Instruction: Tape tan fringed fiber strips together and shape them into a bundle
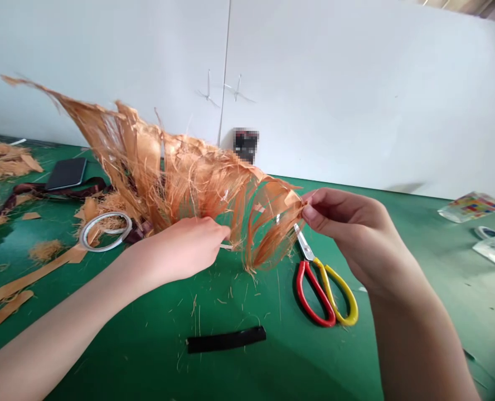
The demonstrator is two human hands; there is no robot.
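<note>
A long frayed orange fibre strip (168, 167) arcs above the green table (418, 250). My left hand (184, 250) is closed on its middle from below, fingers buried in the strands. My right hand (348, 228) pinches the strip's right end between thumb and fingertips. Scissors (325, 289) with one red and one yellow handle lie on the table just under my right hand. A black flat strip (226, 340) lies in front, near me.
A roll of clear tape (105, 231), orange offcuts (25, 281) and fibre tufts (5, 159) litter the left. A dark flat case (67, 172) lies at the back left. Plastic packets (471, 206) sit at the right. A white wall (356, 83) bounds the table.
</note>
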